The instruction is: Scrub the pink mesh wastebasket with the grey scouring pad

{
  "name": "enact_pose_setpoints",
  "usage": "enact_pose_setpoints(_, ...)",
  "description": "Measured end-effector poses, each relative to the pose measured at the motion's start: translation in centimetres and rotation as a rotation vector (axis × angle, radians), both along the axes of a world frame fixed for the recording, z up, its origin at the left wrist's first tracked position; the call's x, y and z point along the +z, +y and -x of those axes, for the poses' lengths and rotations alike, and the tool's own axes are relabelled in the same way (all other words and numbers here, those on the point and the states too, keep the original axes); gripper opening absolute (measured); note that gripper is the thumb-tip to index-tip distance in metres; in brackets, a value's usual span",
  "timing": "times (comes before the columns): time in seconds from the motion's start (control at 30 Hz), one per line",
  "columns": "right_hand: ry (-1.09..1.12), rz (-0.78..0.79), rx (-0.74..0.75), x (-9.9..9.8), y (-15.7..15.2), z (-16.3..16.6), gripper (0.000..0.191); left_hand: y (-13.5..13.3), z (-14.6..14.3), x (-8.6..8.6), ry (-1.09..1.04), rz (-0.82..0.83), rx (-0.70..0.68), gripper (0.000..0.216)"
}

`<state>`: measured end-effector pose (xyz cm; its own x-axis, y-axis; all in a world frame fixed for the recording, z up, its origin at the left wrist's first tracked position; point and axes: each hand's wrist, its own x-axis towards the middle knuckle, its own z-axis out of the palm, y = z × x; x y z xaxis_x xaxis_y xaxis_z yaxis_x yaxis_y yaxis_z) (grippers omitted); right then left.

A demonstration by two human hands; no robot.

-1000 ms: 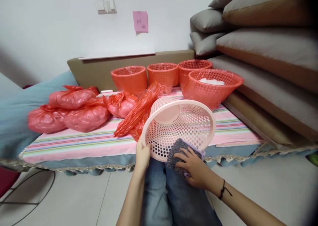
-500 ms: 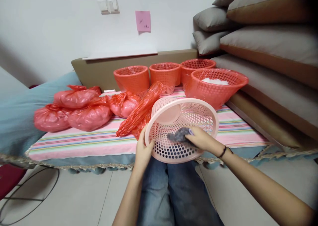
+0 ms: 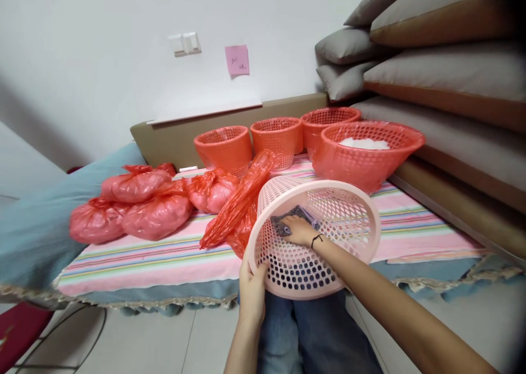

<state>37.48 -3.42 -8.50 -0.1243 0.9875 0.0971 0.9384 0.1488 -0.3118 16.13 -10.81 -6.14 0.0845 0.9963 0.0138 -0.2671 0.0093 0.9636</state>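
I hold a pale pink mesh basket [image 3: 349, 209] tilted toward me over my lap, at the front edge of a striped cloth. My left hand [image 3: 251, 292] grips its near lower rim, fingers closed on the plastic. My right hand [image 3: 299, 230] reaches deep inside the basket and presses a grey cloth [image 3: 287, 220] against the bottom, fingers closed on it. A long red plastic bag [image 3: 238, 198] lies just left of the basket.
Three red mesh bins [image 3: 224, 146] and a wide red basket [image 3: 370, 154] with white stuff stand at the back. Several filled red bags [image 3: 143, 204] lie at the left on the striped cloth [image 3: 156, 259]. Grey cushions [image 3: 444, 61] are stacked at the right.
My right hand carried the grey cloth from outside the basket's lower rim into the basket and down to its bottom. My left hand slid lower on the rim. The view shifted downward.
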Motion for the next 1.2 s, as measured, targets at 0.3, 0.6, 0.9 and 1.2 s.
enact_pose_setpoints(0.3, -0.100, 0.094, 0.043, 0.4, 0.4, -1.6, 0.058, -0.3, -0.2, -0.3, 0.033, 0.056, 0.026, 0.055)
enact_pose_setpoints(0.6, -0.039, 0.107, -0.138, -0.6, 0.8, -0.2, 0.051, 0.5, -0.6, -1.2, 0.151, -0.083, 0.012, 0.053)
enact_pose_setpoints(0.9, 0.044, 0.088, -0.115, -0.3, -5.2, 1.8, 0.048, 0.5, -1.0, -0.5, 0.204, -0.168, 0.074, 0.056)
enact_pose_setpoints(1.2, 0.221, 0.076, 0.065, 2.2, -19.0, 3.9, 0.061, 0.2, -1.1, -0.5, 0.160, -0.251, 0.060, 0.060)
